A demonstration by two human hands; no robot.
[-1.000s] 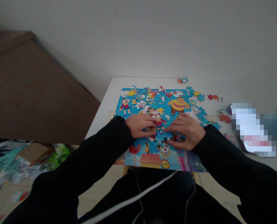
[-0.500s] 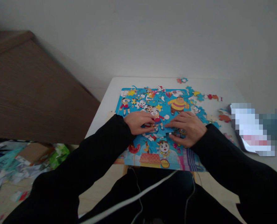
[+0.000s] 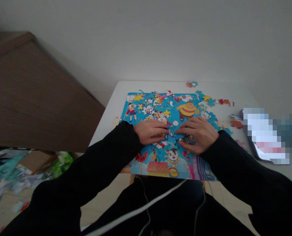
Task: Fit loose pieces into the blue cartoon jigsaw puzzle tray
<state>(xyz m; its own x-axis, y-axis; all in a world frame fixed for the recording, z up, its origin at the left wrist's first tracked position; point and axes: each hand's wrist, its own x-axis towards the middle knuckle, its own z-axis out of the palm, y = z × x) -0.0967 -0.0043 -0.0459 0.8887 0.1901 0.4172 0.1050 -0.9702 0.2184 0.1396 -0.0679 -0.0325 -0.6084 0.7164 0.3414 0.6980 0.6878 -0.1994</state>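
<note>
Flat blue cardboard jigsaw puzzle with cartoon figures [image 3: 158,167] lies on the white rectangular table [image 3: 114,104], right in front of the person, near edge close to the table's near side. Bare left hand [image 3: 151,131] palm down on its middle, fingers bent, narrow thumb gap; can't tell if anything is pinched. Bare right hand [image 3: 197,135] faces it, thumb spread from the fingers, printed surface showing between, fingertips just beside the left ones. Main risk: uneven push from the two hands could buckle the middle or pop tabs apart, since interlocked card likely gives little. Pressing where tabs don't line up could bend them. Loose multicoloured cardboard pieces [image 3: 158,98] lie over the far part; a shove could slide those about. Black right sleeve [image 3: 237,164] runs close to more scattered pieces right of the puzzle; dragging the arm might sweep some away, or nudge the dark-edged phone-like slab [image 3: 264,139], face pixelated. Pulling the puzzle nearer could leave its edge unsupported and sagging.
</note>
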